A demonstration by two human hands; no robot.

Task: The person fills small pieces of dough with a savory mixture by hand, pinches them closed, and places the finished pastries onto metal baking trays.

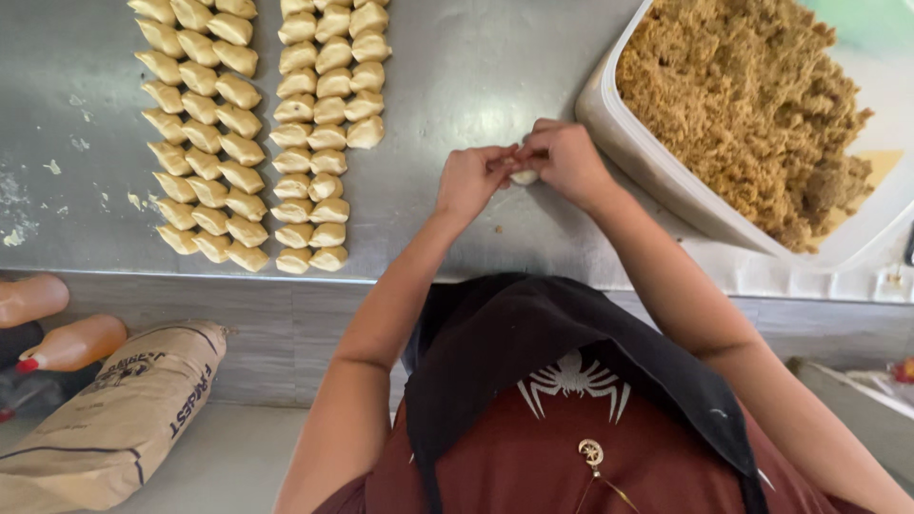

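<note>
Near the counter's (457, 86) front edge, my left hand (471, 181) and right hand (568, 160) pinch one dough piece (524, 176) beside the filling tub (609, 119).

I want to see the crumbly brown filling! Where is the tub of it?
In the head view, the white tub of brown filling sits at the upper right on the metal table, just beyond the right hand.
</note>
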